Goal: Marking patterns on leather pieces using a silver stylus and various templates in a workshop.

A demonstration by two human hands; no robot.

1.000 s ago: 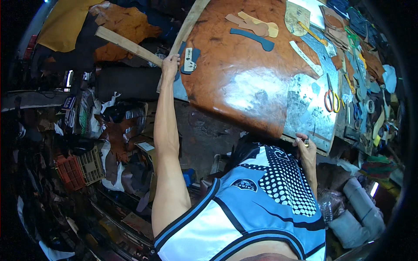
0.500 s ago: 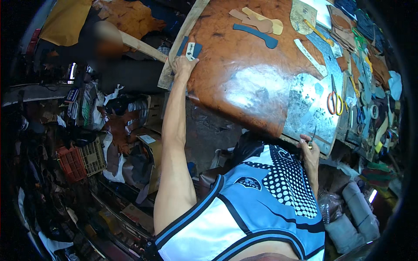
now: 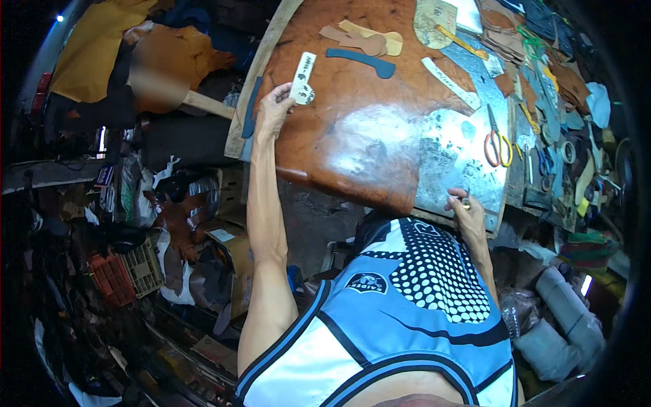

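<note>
My left hand (image 3: pixel 273 112) is closed on the lower end of a cream pattern template (image 3: pixel 304 78), a straight strip with a rounded end and dark marks. The template is over a large glossy brown leather hide (image 3: pixel 298 136) at the table's left side. Left of that hand, a dark blue leather piece (image 3: pixel 251 108) lies along the hide's edge. My right hand (image 3: pixel 468 211) is at the table's near edge, beside a grey metal sheet (image 3: pixel 441 163). Its fingers are curled round a slim tool with a yellowish handle (image 3: pixel 466 203); the tool's tip is hard to make out.
Farther up the hide lie a blue leather cutout (image 3: pixel 363 61), tan cutouts (image 3: pixel 366 43) and another cream template (image 3: pixel 451 86). Scissors (image 3: pixel 498 139) with orange and yellow handles rest right of the metal sheet. Leather scraps and a tape roll (image 3: pixel 568 152) crowd the right side.
My left hand has brought the template right, off the blue leather piece, which stays at the hide's left edge. The whole view has shifted slightly. My right hand still grips the slim tool.
</note>
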